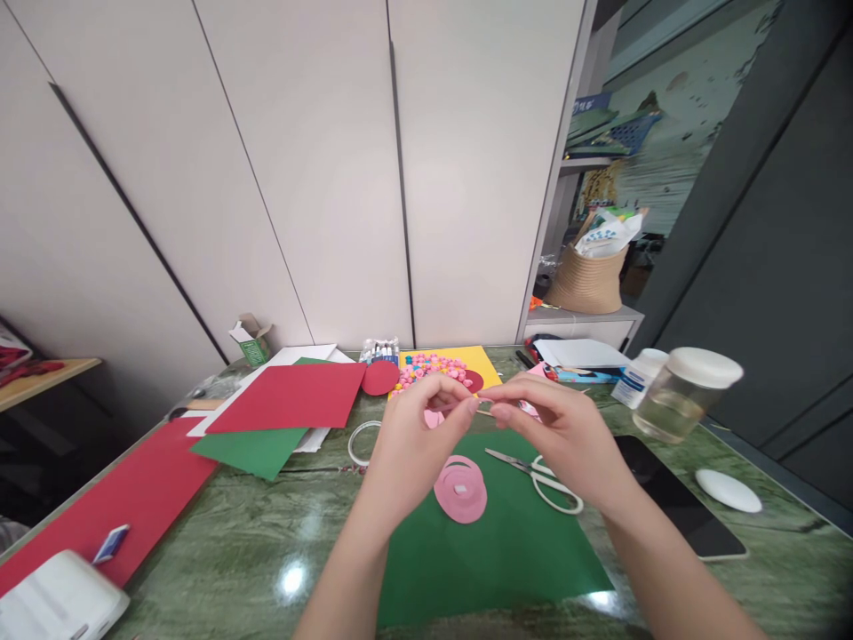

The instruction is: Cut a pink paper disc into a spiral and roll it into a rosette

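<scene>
The work looks partway along: both hands are raised near the centre of the frame, and the thumb and finger of the left hand and those of the right hand are pinched together on a narrow pink piece, probably paper, held above the tabletop; its full shape is hidden by the fingers; below it, in the lower centre, a pink disc with a looped upper edge lies on a green sheet, already cut out; a small white square sits at its middle, perhaps an adhesive patch, with nothing set on it; the held piece is apart from the disc, so I judge that any joining of the two is not yet done; the scissors lie unheld on the green sheet, just right of the disc; farther up, a red circle is also cut, and small coloured pieces lie heaped loose on a yellow sheet; at the left of the frame a large red sheet looks uncut.
</scene>
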Motion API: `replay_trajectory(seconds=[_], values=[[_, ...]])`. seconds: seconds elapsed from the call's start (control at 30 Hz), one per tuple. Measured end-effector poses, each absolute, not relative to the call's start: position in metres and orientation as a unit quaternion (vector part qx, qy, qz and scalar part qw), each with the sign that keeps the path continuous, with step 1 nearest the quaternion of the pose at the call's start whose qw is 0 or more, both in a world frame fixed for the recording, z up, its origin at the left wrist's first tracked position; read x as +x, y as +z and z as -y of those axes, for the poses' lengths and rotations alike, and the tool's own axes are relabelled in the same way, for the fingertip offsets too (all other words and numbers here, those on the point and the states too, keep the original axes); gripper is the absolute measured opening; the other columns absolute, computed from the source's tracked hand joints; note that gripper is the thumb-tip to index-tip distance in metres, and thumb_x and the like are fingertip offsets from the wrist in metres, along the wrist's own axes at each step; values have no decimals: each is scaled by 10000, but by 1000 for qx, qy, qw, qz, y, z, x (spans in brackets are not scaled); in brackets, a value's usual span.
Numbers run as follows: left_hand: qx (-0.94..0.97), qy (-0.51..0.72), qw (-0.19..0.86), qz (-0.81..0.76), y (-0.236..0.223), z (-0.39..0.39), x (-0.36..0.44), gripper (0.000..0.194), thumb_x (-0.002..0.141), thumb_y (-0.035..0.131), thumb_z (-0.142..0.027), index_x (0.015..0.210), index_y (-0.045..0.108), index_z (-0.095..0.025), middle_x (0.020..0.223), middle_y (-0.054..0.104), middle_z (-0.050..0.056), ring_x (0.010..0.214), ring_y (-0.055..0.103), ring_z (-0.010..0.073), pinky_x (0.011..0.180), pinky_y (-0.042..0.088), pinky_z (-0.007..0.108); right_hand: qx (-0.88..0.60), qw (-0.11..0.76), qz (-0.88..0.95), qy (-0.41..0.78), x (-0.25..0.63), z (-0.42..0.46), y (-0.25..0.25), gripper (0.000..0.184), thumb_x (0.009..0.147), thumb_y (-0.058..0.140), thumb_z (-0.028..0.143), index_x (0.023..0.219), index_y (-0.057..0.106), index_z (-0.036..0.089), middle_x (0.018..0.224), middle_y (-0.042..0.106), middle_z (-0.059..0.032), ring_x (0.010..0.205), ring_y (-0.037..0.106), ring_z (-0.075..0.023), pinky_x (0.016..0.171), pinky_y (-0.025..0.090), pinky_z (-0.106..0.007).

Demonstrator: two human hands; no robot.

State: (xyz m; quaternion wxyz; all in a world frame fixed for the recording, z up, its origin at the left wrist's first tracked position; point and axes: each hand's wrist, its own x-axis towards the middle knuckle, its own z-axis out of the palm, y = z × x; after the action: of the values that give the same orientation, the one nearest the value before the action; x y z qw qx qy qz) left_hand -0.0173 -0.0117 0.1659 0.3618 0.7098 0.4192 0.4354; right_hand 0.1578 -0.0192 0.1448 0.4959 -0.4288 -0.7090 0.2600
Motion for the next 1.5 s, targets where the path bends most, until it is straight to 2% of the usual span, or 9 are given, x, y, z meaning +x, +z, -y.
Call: replay_trajectory(seconds=[0.43,0.7,0.93,1.13,1.5], values=[[709,440,369,-409,164,12,-16,117,846,539,-289,802,594,-196,808,631,7,778,562,139,689,446,247,-434,503,713,224,160,17,143,140,862,595,286,908,726,263,800,674,-28,733,607,-157,635,494,-270],[709,438,371,-411,166,16,-14,104,832,558,-278,778,597,-197,791,634,-4,761,559,131,693,444,241,-436,504,711,226,159,17,143,139,856,598,301,879,725,249,808,679,-39,741,612,-173,628,502,-283],[710,439,369,-408,164,15,-15,110,843,553,-285,790,597,-200,798,633,-8,773,551,126,705,439,242,-430,500,714,234,159,18,147,99,828,642,324,854,712,258,776,673,-11,722,598,-153,644,486,-269],[709,438,372,-409,162,14,-16,108,847,556,-291,798,594,-202,803,627,-15,774,551,117,710,438,238,-426,518,708,221,162,17,144,108,834,639,323,880,725,277,828,685,-15,779,608,-163,690,484,-290],[707,442,375,-405,166,18,-14,95,830,567,-260,770,596,-192,773,639,-12,735,566,115,684,456,227,-415,520,710,231,163,16,141,126,859,609,279,903,727,285,813,670,-17,731,595,-146,624,484,-260]])
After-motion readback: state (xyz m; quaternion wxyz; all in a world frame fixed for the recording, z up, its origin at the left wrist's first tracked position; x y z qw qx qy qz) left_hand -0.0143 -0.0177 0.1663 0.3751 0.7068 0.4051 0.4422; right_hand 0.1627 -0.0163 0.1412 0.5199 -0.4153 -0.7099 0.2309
